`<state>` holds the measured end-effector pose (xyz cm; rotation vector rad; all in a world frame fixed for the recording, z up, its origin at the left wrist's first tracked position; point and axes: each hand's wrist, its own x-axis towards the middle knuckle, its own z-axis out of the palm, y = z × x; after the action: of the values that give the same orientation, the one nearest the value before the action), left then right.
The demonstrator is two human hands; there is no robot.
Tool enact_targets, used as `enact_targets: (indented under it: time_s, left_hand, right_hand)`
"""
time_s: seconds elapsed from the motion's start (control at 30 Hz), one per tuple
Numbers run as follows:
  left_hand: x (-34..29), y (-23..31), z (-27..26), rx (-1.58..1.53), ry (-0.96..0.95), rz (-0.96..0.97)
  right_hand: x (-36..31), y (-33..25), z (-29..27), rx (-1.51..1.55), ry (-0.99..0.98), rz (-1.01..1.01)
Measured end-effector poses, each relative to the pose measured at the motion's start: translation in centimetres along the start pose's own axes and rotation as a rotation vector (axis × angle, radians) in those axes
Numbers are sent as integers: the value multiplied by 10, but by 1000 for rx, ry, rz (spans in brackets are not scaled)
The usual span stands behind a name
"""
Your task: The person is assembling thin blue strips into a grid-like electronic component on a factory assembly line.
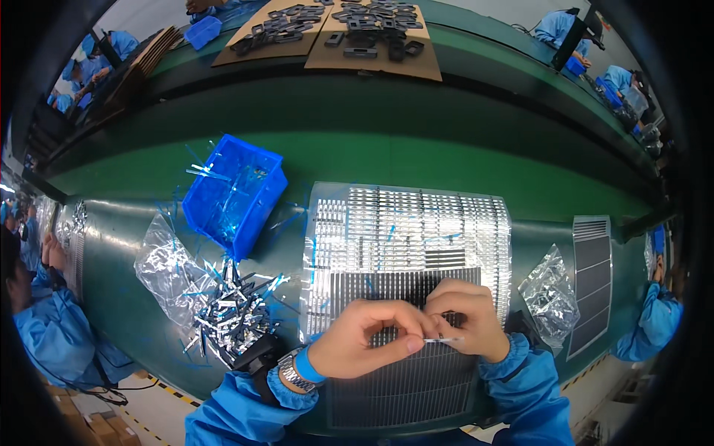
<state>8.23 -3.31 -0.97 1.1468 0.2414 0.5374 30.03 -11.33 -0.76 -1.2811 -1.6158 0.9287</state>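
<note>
Over the middle of the sheets, my left hand (364, 338) and my right hand (470, 316) meet, fingers closed in a pinch. Between them is a small, thin silver strip (442, 340), partly covered by fingertips. Under and beyond the hands lies a clear sheet (409, 212) with rows of shiny silver strips. A dark sheet (401, 398) ruled with fine lines overlaps its near part. Loose bits of blue film lie on the silver rows. Left of the sheets, a heap of loose silver-and-black strips (232, 316) rests on the green table.
A blue bin (195, 204) holding blue film scraps stands behind the heap, beside a crumpled clear bag (160, 253). To the right lie another clear bag (550, 293) and a dark panelled sheet (591, 297). Cardboard (320, 56) with dark plastic parts sits at the back. Co-workers sit both sides.
</note>
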Motion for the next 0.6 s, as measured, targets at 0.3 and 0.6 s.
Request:
enact_targets:
  time_s: [0.3,0.6]
  left_hand:
    - [-3,-9,-5,45,194,-56]
    - [-4,-10,-6,-28,157,-84]
  right_hand:
    - [-3,-4,2,-221,284,-159]
    - [-3,0,0,-255,289,-207]
